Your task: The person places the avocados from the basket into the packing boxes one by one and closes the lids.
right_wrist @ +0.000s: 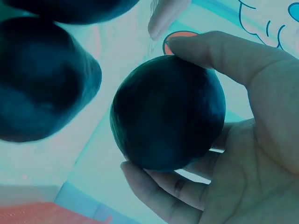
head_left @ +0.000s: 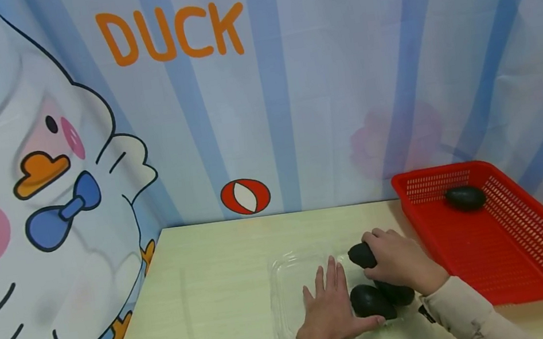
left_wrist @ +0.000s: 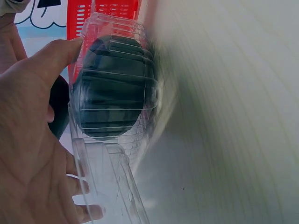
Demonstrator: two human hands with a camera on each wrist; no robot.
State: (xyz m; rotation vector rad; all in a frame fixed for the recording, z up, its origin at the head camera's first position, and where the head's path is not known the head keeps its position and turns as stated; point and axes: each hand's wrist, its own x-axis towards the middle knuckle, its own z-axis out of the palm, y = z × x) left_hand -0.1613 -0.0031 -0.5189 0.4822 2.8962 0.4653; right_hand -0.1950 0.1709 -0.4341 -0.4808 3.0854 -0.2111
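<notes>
My right hand (head_left: 403, 262) grips a dark avocado (head_left: 362, 256) above a clear plastic clamshell container (head_left: 283, 289) on the table. Seen from the right wrist, thumb and fingers wrap round this avocado, apart from the others. Another dark avocado (head_left: 371, 301) lies in the container's right part, with a further avocado (head_left: 398, 294) beside it, partly covered by my right hand. My left hand (head_left: 328, 313) lies over the container with fingers straight and spread. Its thumb touches the container's near rim, and through the clear wall an avocado (left_wrist: 114, 88) shows in the left wrist view.
To the right stands a red plastic basket (head_left: 476, 256) with perforated sides. One dark avocado (head_left: 465, 198) lies at its far end. The pale wooden table (head_left: 216, 293) meets a blue striped curtain (head_left: 314, 100) with a duck print at the back.
</notes>
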